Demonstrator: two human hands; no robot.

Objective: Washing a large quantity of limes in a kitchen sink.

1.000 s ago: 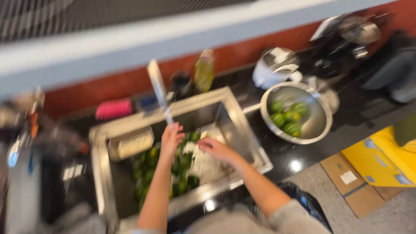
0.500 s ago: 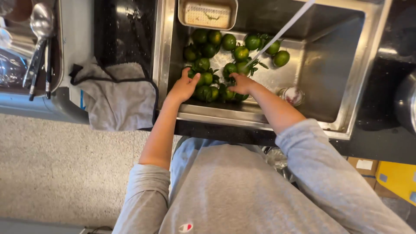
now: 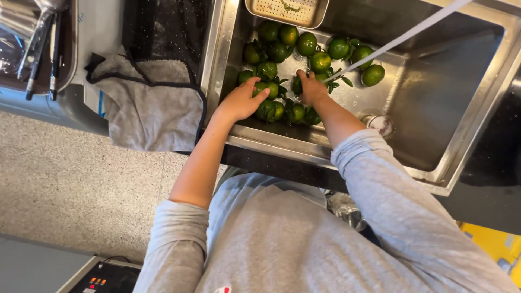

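Several green citrus fruits (image 3: pixel 306 43), some with leaves, lie wet in the left part of a steel sink (image 3: pixel 434 103). My left hand (image 3: pixel 242 101) rests with spread fingers on top of fruit (image 3: pixel 267 88) near the sink's front left wall. My right hand (image 3: pixel 313 88) is curled over one fruit (image 3: pixel 298 86) in the middle of the pile, just under a thin stream of water (image 3: pixel 401 37) that slants in from the upper right. Both grey sleeves are pushed up.
A perforated metal tray (image 3: pixel 286 7) hangs on the sink's far edge. The drain (image 3: pixel 381 124) sits right of my right arm. A grey towel (image 3: pixel 152 108) lies on the dark counter at left, beside a rack of utensils (image 3: pixel 38 38). Speckled floor lies below.
My view dropped from the far counter and a steel bowl of fruit to straight down into the sink. In the last half second both hands shifted slightly farther into the fruit pile.
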